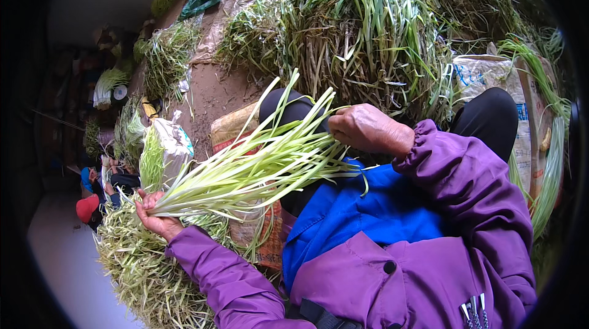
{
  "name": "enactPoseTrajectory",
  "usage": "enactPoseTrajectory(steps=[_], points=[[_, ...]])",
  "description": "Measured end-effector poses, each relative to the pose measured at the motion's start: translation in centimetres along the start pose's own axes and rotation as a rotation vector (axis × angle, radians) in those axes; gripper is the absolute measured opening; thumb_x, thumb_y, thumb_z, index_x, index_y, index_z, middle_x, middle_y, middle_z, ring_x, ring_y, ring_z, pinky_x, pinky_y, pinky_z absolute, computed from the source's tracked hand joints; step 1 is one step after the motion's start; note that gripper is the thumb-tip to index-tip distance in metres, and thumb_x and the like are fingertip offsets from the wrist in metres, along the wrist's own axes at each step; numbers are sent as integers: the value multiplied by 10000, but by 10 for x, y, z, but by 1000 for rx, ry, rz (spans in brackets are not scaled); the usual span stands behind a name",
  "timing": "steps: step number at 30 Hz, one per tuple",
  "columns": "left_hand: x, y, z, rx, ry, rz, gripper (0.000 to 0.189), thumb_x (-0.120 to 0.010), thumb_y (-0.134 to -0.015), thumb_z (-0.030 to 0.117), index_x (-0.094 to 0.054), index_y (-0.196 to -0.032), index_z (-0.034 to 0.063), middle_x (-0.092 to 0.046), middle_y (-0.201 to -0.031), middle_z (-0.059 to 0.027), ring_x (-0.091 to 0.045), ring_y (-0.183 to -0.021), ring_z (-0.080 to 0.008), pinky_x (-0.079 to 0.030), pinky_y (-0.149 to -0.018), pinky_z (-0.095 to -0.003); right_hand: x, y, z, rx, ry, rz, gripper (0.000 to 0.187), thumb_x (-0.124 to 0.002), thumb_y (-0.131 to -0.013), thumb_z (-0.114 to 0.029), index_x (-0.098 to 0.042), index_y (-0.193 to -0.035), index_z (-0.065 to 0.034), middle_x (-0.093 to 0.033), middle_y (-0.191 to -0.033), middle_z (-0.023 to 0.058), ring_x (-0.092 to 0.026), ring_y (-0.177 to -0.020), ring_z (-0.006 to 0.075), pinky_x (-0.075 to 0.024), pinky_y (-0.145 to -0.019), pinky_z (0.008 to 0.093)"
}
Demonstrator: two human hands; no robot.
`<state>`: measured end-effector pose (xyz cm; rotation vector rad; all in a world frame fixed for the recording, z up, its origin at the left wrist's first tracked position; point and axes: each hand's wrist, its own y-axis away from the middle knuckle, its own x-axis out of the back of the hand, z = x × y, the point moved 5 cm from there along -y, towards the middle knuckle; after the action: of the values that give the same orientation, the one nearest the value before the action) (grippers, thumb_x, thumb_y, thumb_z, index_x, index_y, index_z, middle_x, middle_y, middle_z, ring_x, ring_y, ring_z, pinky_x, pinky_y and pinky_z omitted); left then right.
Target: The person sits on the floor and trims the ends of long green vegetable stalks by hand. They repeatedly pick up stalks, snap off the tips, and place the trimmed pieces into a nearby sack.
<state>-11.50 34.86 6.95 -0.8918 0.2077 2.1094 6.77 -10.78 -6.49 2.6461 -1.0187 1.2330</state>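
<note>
A loose bunch of pale yellow-green chives (257, 163) stretches across my lap. My left hand (158, 216) is closed around its white stalk ends, at the lower left. Over the leaf-tip end, my right hand (363, 126) has its fingers curled and pinches a thin leaf; the rest of what it holds is hidden behind the knuckles. Some tips hang over the blue apron (359, 209) on my lap. Beneath the bunch, a printed woven sack (269, 237) shows partly.
A big heap of green leaves and stalks (363, 39) stands in front. Leaf trimmings (152, 264) pile up at lower left. A bundle beside a white plastic bag (172, 142) lies at left. Long chives hang over a carton (490, 80) at right. Two people in caps (87, 207) sit at far left.
</note>
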Motion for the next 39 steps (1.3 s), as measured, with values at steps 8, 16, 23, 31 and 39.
enactPoseTrajectory(steps=[8, 16, 23, 31, 39], points=[[-16, 2, -7, 8, -23, -33, 275, -484, -932, 199, -534, -1072, -32, -451, -607, 40, -444, -552, -83, -391, -615, -269, -23, -7, 2, -38, 343, -96, 133, -514, -796, -148, -546, -757, -25, -570, -727, 145, -604, -693, 326, -487, -593, 424], [-13, 5, 14, -102, 16, 10, 267, -514, -906, 171, -546, -1049, -53, -445, -604, 39, -423, -537, -75, -373, -598, -249, -22, 30, 91, -435, 544, -431, 123, -588, -791, -126, -698, -766, -75, -666, -792, 106, -659, -747, 258, -535, -574, 372], [-6, -2, 11, -53, 19, 26, 261, -523, -904, 169, -539, -1045, -51, -440, -614, 40, -420, -552, -81, -371, -608, -259, -23, 56, 152, -712, 625, -431, 155, -579, -825, -155, -710, -879, -94, -688, -881, 93, -673, -826, 261, -551, -638, 369], [19, -10, 26, -116, -76, 92, 270, -498, -910, 177, -516, -1059, -47, -420, -609, 44, -400, -551, -88, -373, -651, -278, 15, 64, 143, -731, 518, -302, 170, -603, -796, -185, -681, -863, -49, -669, -867, 152, -660, -819, 298, -539, -684, 377], [22, -12, 23, -79, -39, 52, 274, -495, -912, 189, -513, -1056, -45, -422, -614, 31, -409, -562, -106, -379, -658, -289, -1, 16, 8, -120, -181, -86, 449, -704, -705, -164, -578, -1120, -50, -604, -1032, 158, -592, -951, 342, -486, -806, 394]])
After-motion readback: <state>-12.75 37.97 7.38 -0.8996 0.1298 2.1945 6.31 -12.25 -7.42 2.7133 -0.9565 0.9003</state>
